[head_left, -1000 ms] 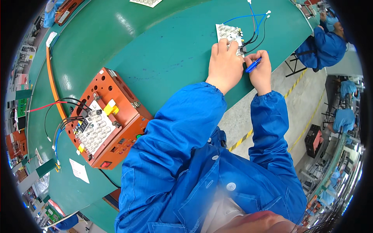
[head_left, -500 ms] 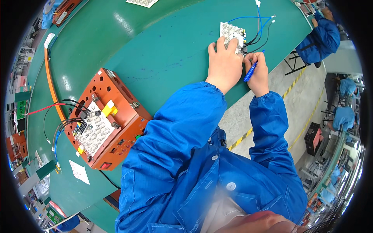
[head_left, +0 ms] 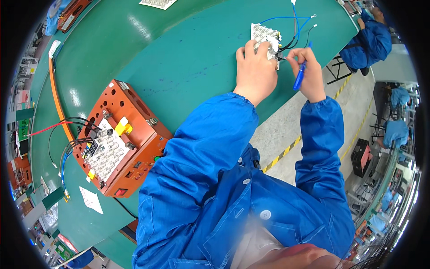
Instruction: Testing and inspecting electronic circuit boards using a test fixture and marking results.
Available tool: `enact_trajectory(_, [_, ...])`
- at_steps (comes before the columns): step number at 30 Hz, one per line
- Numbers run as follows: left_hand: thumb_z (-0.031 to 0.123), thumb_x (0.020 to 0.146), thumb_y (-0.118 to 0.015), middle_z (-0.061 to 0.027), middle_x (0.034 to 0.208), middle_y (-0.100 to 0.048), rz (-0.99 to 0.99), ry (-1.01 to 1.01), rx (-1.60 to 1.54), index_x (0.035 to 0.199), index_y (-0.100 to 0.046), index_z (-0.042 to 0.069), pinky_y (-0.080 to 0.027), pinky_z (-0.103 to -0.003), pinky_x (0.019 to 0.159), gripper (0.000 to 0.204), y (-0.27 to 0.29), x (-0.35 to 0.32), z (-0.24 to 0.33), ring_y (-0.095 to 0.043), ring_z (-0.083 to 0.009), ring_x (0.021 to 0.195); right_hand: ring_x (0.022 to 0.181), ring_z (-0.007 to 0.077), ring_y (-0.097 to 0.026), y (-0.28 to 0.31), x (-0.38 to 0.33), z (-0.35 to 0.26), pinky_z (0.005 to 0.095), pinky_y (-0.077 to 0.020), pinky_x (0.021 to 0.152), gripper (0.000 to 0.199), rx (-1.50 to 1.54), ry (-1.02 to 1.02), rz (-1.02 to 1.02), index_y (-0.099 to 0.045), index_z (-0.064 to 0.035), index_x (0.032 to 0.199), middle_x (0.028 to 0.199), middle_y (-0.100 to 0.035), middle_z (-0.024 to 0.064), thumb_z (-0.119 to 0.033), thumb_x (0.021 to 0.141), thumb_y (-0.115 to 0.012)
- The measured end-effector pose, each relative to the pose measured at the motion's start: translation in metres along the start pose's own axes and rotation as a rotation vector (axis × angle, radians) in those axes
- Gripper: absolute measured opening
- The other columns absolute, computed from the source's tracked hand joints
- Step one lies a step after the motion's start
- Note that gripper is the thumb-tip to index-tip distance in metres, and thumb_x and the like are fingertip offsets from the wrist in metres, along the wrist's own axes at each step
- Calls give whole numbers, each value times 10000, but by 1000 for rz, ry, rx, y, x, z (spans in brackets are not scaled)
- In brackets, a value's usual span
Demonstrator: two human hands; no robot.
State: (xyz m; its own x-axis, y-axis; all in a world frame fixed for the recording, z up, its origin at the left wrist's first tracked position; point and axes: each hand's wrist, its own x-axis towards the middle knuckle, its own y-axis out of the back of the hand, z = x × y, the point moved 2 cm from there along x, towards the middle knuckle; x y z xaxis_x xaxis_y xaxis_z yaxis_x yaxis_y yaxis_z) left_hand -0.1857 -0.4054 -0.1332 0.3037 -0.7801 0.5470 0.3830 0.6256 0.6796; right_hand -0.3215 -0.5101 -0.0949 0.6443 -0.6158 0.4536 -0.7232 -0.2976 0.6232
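A white circuit board (head_left: 263, 33) covered with clear round parts lies on the green bench at the far right, with black and blue wires (head_left: 286, 19) running off its right side. My left hand (head_left: 256, 71) rests over its near part, fingers curled onto the board and hiding much of it. Just right of the board, my right hand (head_left: 308, 74) has a blue pen (head_left: 300, 76) lodged in its fingers, the pen slanting upward. Its thumb and index fingertip come together beside the board's edge; whatever they might pinch is too small to make out.
An orange-red test box (head_left: 130, 168) stands at left, carrying another board (head_left: 107, 157) with wires and yellow clamps. A paper slip (head_left: 91, 200) lies beside it. Another board (head_left: 157, 2) is at the far edge. A co-worker in blue (head_left: 369, 47) sits at the far right.
My right hand has moved right, away from my left hand, with the pen still in it. The board and my left hand have shifted slightly in the picture.
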Motion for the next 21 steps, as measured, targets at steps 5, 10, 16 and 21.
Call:
enact_trajectory(5, [125, 700, -766, -86, 1321, -594, 6, -3, -3, 741, -779, 139, -371, -527, 1050, 46, -1, 0, 1, -449, -381, 1286, 812, 193, -592, 4, 17, 9, 290, -489, 764, 358, -103, 85, -209, -363, -48, 855, 873, -618, 117, 118, 873, -679])
enact_trajectory(10, [134, 692, -765, -94, 1317, -593, 6, -2, -8, 738, -781, 137, -369, -527, 1053, 49, -1, -1, 0, -448, -385, 1282, 820, 226, -636, 0, 22, 5, 307, -496, 745, 365, -97, 89, -273, -365, -45, 835, 866, -648, 123, 117, 852, -691])
enact_trajectory(16, [140, 692, -757, -98, 1293, -601, 27, -9, 0, 736, -782, 135, -369, -521, 1054, 51, -1, 0, 0, -454, -382, 1270, 782, 256, -652, -6, 22, 12, 325, -503, 702, 355, -66, 95, -246, -390, -40, 813, 828, -654, 128, 127, 829, -702])
enact_trajectory(21, [141, 694, -752, -101, 1288, -601, 12, -14, 4, 742, -781, 129, -382, -511, 1047, 57, -1, 1, 1, -457, -382, 1265, 777, 264, -657, -11, 17, 20, 345, -487, 714, 341, -152, 164, -147, -417, -44, 797, 824, -669, 123, 117, 807, -717])
